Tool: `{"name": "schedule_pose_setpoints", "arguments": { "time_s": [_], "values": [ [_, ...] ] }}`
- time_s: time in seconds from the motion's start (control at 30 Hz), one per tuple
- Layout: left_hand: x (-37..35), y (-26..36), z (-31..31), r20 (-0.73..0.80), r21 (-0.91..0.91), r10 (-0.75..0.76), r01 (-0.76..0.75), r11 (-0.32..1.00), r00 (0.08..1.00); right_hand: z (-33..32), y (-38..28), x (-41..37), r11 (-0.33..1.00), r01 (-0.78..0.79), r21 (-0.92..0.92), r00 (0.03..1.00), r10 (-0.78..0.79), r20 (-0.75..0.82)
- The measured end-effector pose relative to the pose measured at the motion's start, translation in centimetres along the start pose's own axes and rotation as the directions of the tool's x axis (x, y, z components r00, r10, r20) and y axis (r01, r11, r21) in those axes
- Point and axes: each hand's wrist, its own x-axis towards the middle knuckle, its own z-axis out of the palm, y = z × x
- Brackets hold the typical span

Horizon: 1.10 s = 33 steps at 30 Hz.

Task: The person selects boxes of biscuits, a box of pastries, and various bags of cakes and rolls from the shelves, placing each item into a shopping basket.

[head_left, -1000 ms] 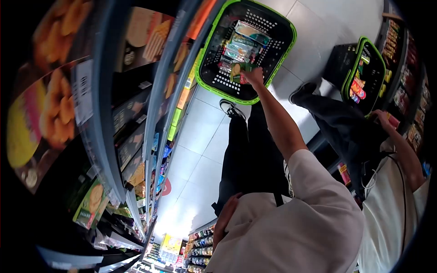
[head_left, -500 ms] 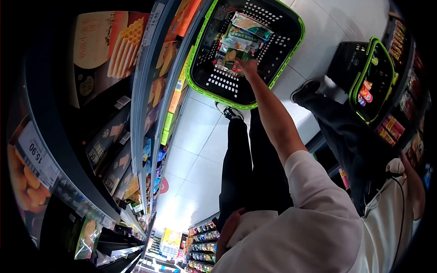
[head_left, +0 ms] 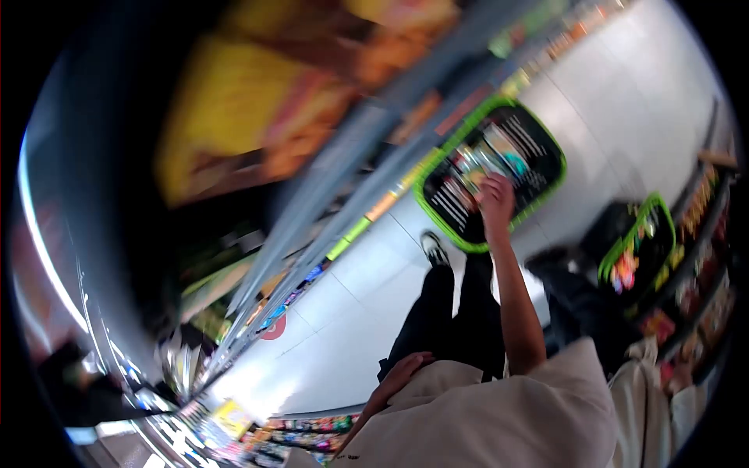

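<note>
My right hand [head_left: 497,199] hovers above a black shopping basket [head_left: 527,221] with a green rim. Its fingers are loosely bent and apart, and no item shows in them, though motion blurs the view. Several packaged goods [head_left: 503,148] lie inside the basket, partly hidden by that hand. At my waist, my left hand [head_left: 407,368] lies against my clothes with its fingers stretched out and nothing visible in it.
Blurred store shelves [head_left: 343,183] with boxed goods run along the left. To the right, a person in dark trousers [head_left: 573,300] stands beside a second green-rimmed basket [head_left: 667,226] holding goods. More stocked shelves [head_left: 702,296] line the far right. Pale tiled floor [head_left: 335,320] lies between.
My right hand has come up from the packages, which stay in the basket. My view has turned and risen, so the basket looks smaller and farther right. My left hand remains at my waist.
</note>
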Motion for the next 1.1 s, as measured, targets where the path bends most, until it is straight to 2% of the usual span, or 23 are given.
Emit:
{"name": "schedule_pose_setpoints", "arguments": {
  "time_s": [0.03,0.07,0.13,0.17,0.2,0.23,0.27,0.3,0.33,0.37,0.4,0.43,0.53,0.57,0.63,0.67,0.73,0.77,0.87,0.97,1.07,1.1],
  "values": [
    [-0.7,0.5,-0.1,0.046,0.049,0.004,-0.006,0.999,0.999,2.9,-8.1,-0.3,0.995,0.010,0.095,1.000,-0.012,0.023],
    [-0.5,-0.1,-1.5,0.029,0.018,0.090,-0.090,0.996,0.996,5.9,-16.0,-1.2,0.983,0.010,0.186,0.999,-0.020,0.049],
    [2.0,-2.7,-5.1,0.203,0.189,0.201,-0.239,0.952,0.958,10.0,-29.1,-2.9,0.979,0.165,0.124,0.975,-0.180,0.130],
    [2.5,-3.1,-6.0,0.211,0.192,0.287,-0.328,0.925,0.934,12.0,-34.3,-3.8,0.953,0.254,0.166,0.942,-0.283,0.183],
    [2.2,-2.6,-6.1,0.212,0.164,0.342,-0.378,0.911,0.915,13.3,-38.8,-5.1,0.920,0.335,0.205,0.899,-0.377,0.224],
    [1.8,-1.6,-6.4,0.221,0.332,0.357,-0.415,0.847,0.907,14.5,-42.5,-6.0,0.902,0.376,0.214,0.849,-0.427,0.309],
    [1.4,-0.4,-6.8,0.228,0.494,0.370,-0.434,0.753,0.901,16.3,-45.1,-6.8,0.886,0.404,0.227,0.823,-0.460,0.332],
    [0.6,0.3,-6.5,0.199,0.554,0.429,-0.462,0.692,0.881,18.0,-47.6,-7.4,0.833,0.474,0.284,0.729,-0.552,0.404],
    [0.8,0.5,-7.0,0.210,0.541,0.457,-0.492,0.682,0.864,19.6,-49.7,-8.2,0.777,0.530,0.340,0.623,-0.629,0.464],
    [1.3,0.7,-7.7,0.240,0.558,0.477,-0.522,0.645,0.845,21.1,-51.6,-9.0,0.766,0.547,0.338,0.566,-0.636,0.525],
    [1.7,0.9,-8.1,0.271,0.575,0.493,-0.550,0.606,0.827,22.5,-53.2,-9.7,0.756,0.564,0.333,0.507,-0.635,0.582],
    [1.3,1.3,-7.9,0.238,0.591,0.509,-0.539,0.600,0.827,23.9,-54.1,-9.8,0.728,0.617,0.299,0.459,-0.641,0.615],
    [3.3,1.3,-8.9,0.243,0.545,0.496,-0.540,0.641,0.834,28.6,-54.3,-7.7,0.743,0.625,0.241,0.405,-0.572,0.714],
    [2.9,1.6,-8.7,0.221,0.573,0.515,-0.537,0.619,0.828,29.1,-54.8,-7.8,0.732,0.638,0.239,0.385,-0.572,0.724],
    [2.5,2.3,-8.9,0.258,0.600,0.520,-0.557,0.574,0.814,30.2,-56.1,-8.2,0.717,0.688,0.110,0.409,-0.509,0.758],
    [2.3,2.3,-9.0,0.283,0.641,0.504,-0.552,0.534,0.816,30.9,-56.7,-8.4,0.706,0.700,0.103,0.401,-0.509,0.761],
    [2.1,1.7,-9.1,0.288,0.638,0.540,-0.579,0.507,0.791,32.0,-58.3,-9.7,0.707,0.698,0.114,0.318,-0.448,0.835],
    [1.7,1.8,-9.0,0.273,0.663,0.569,-0.581,0.472,0.775,32.2,-59.4,-10.6,0.757,0.647,0.094,0.288,-0.357,0.889],
    [0.7,2.2,-8.5,0.259,0.702,0.607,-0.578,0.416,0.751,33.6,-59.0,-9.7,0.689,0.721,0.072,0.281,-0.386,0.879],
    [4.0,1.4,-9.4,0.266,0.678,0.623,-0.603,0.422,0.735,33.6,-59.6,-11.1,0.737,0.675,0.034,0.322,-0.335,0.885],
    [5.1,0.8,-9.7,0.322,0.697,0.644,-0.634,0.335,0.694,34.1,-59.3,-10.5,0.792,0.611,-0.001,0.357,-0.275,0.892],
    [4.7,0.6,-9.7,0.320,0.677,0.658,-0.650,0.345,0.682,34.3,-59.1,-9.9,0.824,0.566,0.000,0.328,-0.225,0.918]
  ]
}}
